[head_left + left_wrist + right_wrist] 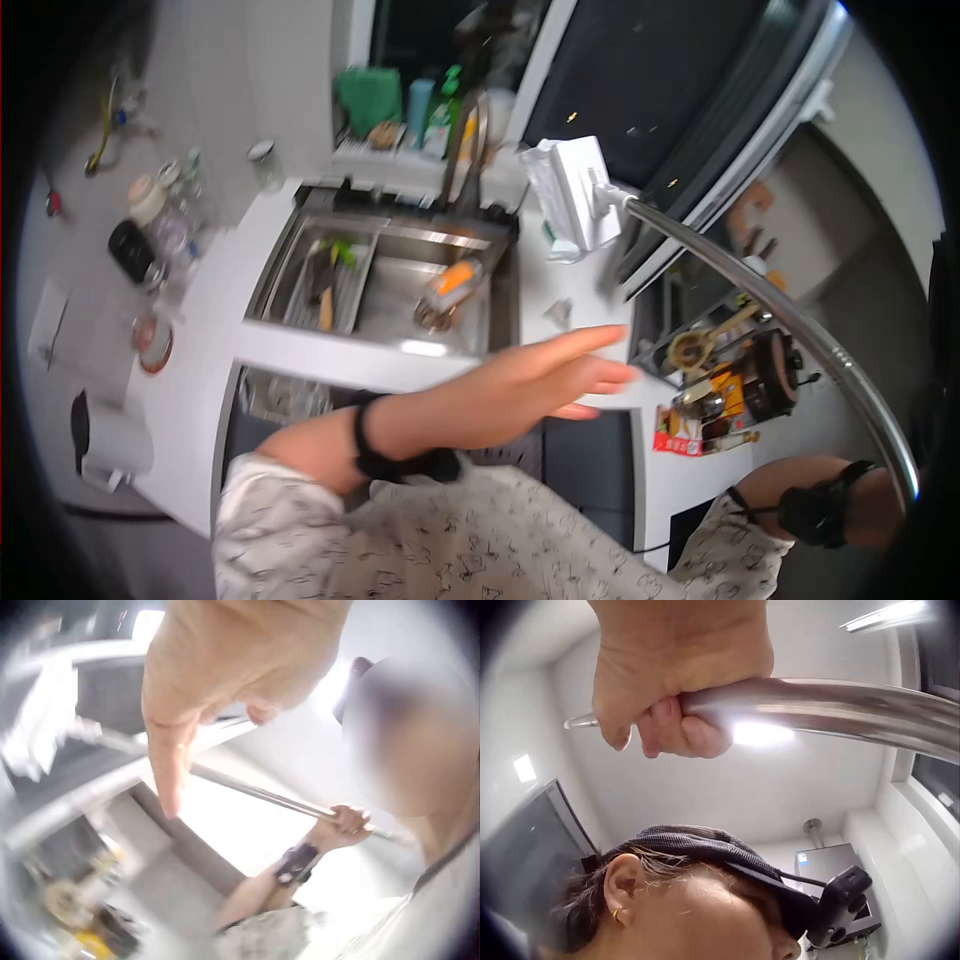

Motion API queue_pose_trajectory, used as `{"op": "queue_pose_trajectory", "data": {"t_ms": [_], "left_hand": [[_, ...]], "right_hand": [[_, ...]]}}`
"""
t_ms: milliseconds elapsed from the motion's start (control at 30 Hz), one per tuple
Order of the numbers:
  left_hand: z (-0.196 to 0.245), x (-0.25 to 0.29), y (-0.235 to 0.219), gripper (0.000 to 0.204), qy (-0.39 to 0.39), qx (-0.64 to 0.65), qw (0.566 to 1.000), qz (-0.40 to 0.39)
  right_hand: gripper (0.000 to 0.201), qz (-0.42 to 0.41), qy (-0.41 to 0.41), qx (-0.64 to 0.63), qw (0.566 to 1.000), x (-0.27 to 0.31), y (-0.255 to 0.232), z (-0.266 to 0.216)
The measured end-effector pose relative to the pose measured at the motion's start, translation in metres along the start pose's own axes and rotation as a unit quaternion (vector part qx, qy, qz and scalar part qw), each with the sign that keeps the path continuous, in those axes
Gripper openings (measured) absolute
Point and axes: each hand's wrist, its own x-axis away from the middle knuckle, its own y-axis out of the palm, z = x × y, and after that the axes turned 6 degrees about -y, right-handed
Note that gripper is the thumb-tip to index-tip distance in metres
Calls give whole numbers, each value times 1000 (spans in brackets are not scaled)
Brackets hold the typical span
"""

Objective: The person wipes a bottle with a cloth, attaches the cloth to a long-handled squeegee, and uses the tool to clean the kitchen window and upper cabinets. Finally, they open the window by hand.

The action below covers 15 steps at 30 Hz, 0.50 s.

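Note:
My right hand [682,682] grips the shiny metal pole [840,709] of a flat mop, its fingers curled round it. In the head view the pole [780,290] rises from the lower right toward the window, while the right hand is lost in the dark edge. On its far end a white mop head [585,190], with thin white cloth hanging from one side, is raised by the window frame. My left hand [525,390] reaches over the counter front with fingers extended and holds nothing. The left wrist view shows the right hand [345,825] on the pole, apart from the left.
A steel sink [400,270] holds a bottle with an orange label [457,283] and a drainer basket [330,280]. Bottles and a green cloth [368,100] line the window sill. A dark lidded pot [770,370] stands right, with packets and jars. A white kettle [110,440] stands left.

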Motion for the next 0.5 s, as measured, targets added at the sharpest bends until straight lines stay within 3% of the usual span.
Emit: {"op": "queue_pose_trajectory", "data": {"t_ms": [100, 200, 300, 367, 433, 500], "left_hand": [[41, -82, 43, 64, 7, 240, 957, -160], [66, -131, 65, 50, 51, 358, 890, -276], [76, -168, 70, 28, 87, 415, 878, -223], [92, -194, 54, 22, 118, 426, 871, -214], [112, -198, 44, 22, 111, 459, 847, -243], [128, -201, 36, 23, 127, 500, 817, -257]], "right_hand": [[31, -79, -3, 35, 996, -21, 13, -13], [33, -135, 8, 93, 986, -40, 32, -14], [32, -118, 74, 189, 972, -47, 58, 11], [29, -108, 136, 269, 947, -50, 72, 32], [27, -95, 137, 301, 939, -46, 84, 46], [23, 51, 77, 420, 903, -43, 104, 63]]}}
